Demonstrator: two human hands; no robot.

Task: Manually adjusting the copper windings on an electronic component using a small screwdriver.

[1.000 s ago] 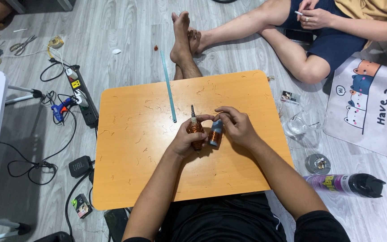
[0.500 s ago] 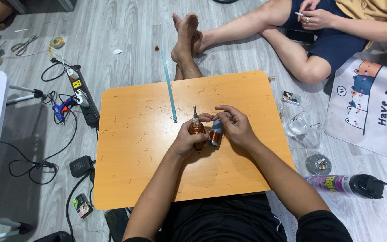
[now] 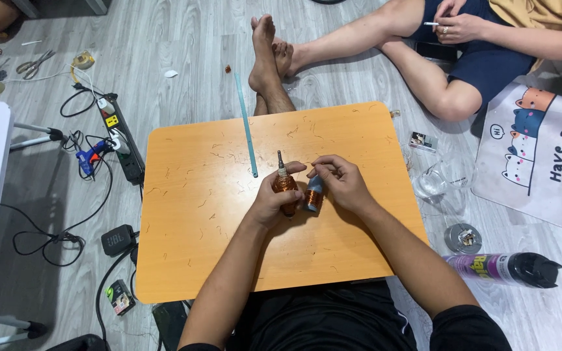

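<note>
Holding a copper wire spool (image 3: 285, 188) with a thin spike sticking up from its top, the left hand (image 3: 273, 203) wraps closed around it just above the orange table (image 3: 190, 214) near the centre of the frame. The right hand (image 3: 343, 185) pinches the blue-topped end of a second copper spool (image 3: 313, 195), fingers curled narrow around it; the two spools sit just beside each other, nearly touching. Short wire scraps litter the tabletop, and a long teal strip (image 3: 248, 130) runs from the table's upper edge onto the floor. Beyond the table, another person's bare feet (image 3: 269, 55) rest on the grey floor. At lower right lie a spray can (image 3: 502, 268) and a small round tin (image 3: 463, 238). At left sit a power strip (image 3: 122, 140) and a blue glue gun (image 3: 90, 157) among black cables.
</note>
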